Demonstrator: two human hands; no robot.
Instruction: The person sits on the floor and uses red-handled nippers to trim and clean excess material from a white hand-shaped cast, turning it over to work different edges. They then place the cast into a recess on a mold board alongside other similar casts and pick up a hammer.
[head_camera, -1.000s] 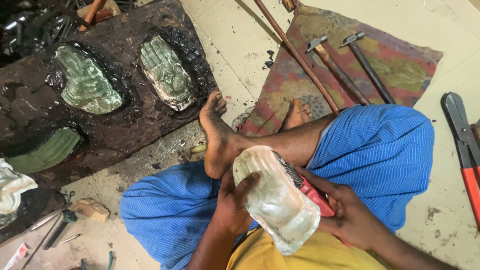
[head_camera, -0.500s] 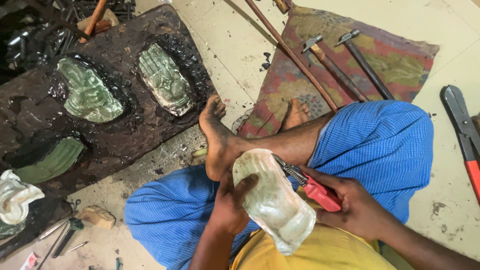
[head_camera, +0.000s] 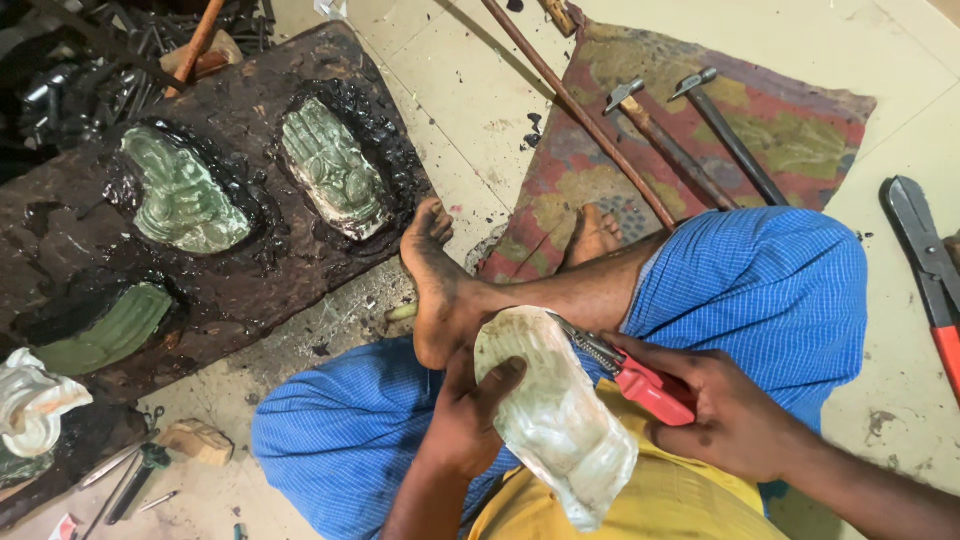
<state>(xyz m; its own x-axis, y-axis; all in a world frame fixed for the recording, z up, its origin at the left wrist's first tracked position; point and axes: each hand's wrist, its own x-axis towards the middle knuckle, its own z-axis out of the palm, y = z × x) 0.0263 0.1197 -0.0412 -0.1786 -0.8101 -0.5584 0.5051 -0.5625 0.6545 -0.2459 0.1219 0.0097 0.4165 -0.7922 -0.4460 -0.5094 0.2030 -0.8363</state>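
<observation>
The pale embossed metal piece (head_camera: 555, 425) is clasped in the left hand (head_camera: 468, 420), steadied; red-handled pliers (head_camera: 640, 378), closed in the right hand (head_camera: 725, 415), apparently bite its edge.

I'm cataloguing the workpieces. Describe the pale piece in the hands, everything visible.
The piece is a pale, silvery-white oblong sheet, apparently thin metal, with a rough, mottled surface and uneven edges. It slants from upper left to lower right over the lap. The left hand grips its left edge, thumb on its face. Red-handled pliers, held in the right hand, meet its upper right edge.
</observation>
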